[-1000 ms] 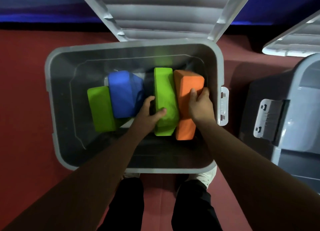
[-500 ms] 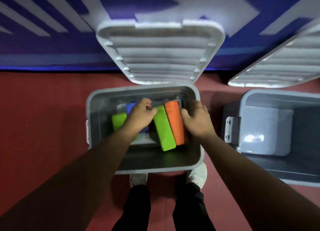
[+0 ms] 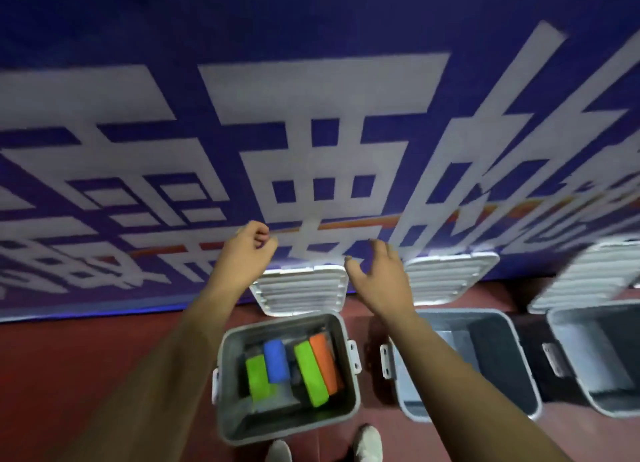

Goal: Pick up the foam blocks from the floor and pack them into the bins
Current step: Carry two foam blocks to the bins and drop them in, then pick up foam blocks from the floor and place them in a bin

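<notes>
A grey bin (image 3: 225, 406) stands on the red floor right below me, its lid (image 3: 301, 293) open against the wall. Inside lie several foam blocks: a green block (image 3: 257, 378) at the left, a blue block (image 3: 276, 360) partly on it, another green block (image 3: 310, 373) and an orange block (image 3: 325, 363) side by side at the right. My left hand (image 3: 247, 250) is raised well above the bin, its fingers loosely curled and holding nothing. My right hand (image 3: 375, 273) is also raised, its fingers spread and relaxed, empty.
Two more open grey bins (image 3: 519, 368) (image 3: 568, 354) stand to the right with their lids (image 3: 446, 278) leaning on the blue banner wall (image 3: 311, 80). My shoes (image 3: 367, 442) are just in front of the first bin.
Both hands have let go of the blocks and lifted out of the bin. My view has risen and pulled back, so the wall and a third bin now show.
</notes>
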